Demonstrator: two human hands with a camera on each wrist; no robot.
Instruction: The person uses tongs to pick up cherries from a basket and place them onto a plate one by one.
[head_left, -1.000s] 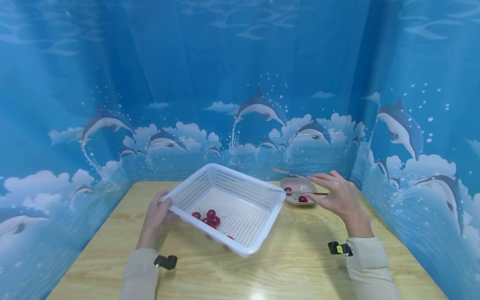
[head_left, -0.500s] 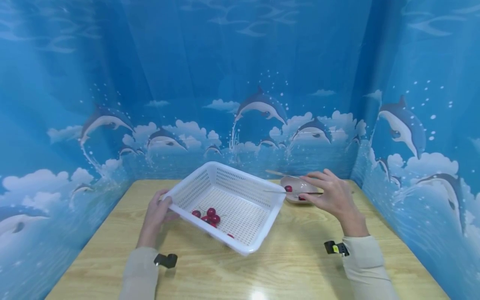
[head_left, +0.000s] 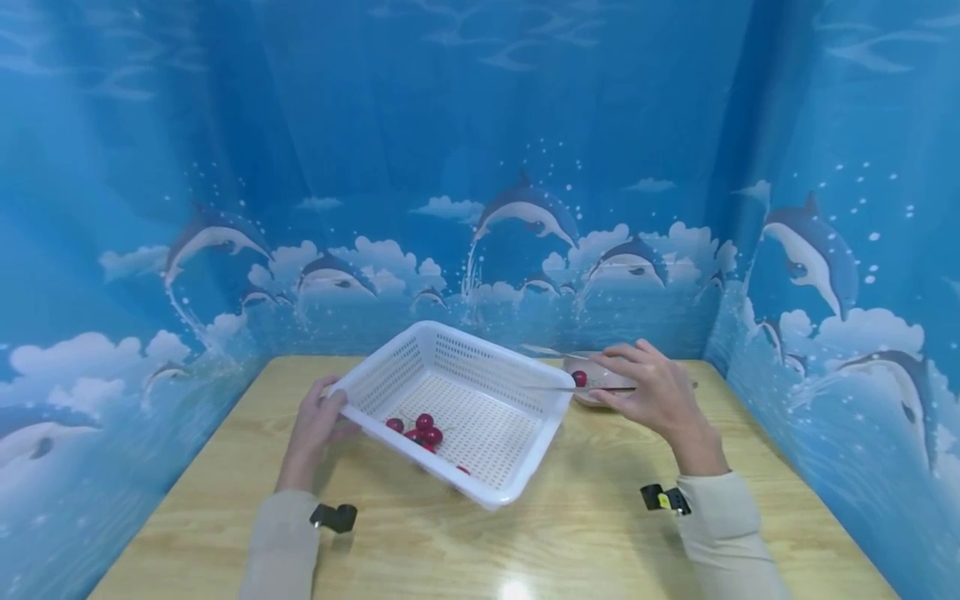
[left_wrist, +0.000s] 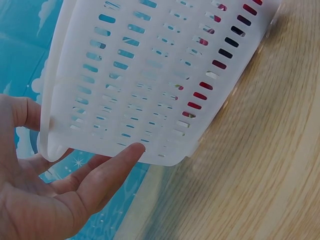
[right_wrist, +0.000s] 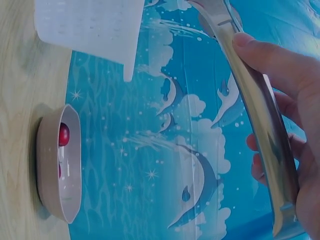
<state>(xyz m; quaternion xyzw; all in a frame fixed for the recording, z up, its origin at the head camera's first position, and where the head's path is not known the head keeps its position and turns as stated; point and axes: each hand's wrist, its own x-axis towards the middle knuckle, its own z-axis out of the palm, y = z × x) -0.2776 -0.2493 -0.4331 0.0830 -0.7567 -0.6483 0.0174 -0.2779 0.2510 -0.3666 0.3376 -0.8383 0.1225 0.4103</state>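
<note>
My left hand (head_left: 311, 425) grips the left corner of a white perforated plastic basket (head_left: 480, 379), which is tilted toward me. Several red cherries (head_left: 432, 436) lie in its near-left part, and another shows by the near edge. In my right hand (head_left: 652, 392) is a pair of metal tongs (right_wrist: 260, 110), thumb on one arm and fingers on the other. Their arms stand apart and point left, the nearer one overlapping the basket's right rim in the head view. A small pinkish bowl (right_wrist: 47, 170) sits below the right hand with cherries in it, partly covered by the hand.
A wood-grain table (head_left: 570, 533) carries the bowl. Blue dolphin-print curtains (head_left: 375, 167) close off the back and both sides. Each wrist wears a black camera strap, and both sleeves are beige.
My right hand has drifted left with the tongs, bringing their tips farther over the basket's right side and covering more of the bowl. The left hand and basket stay about where they were.
</note>
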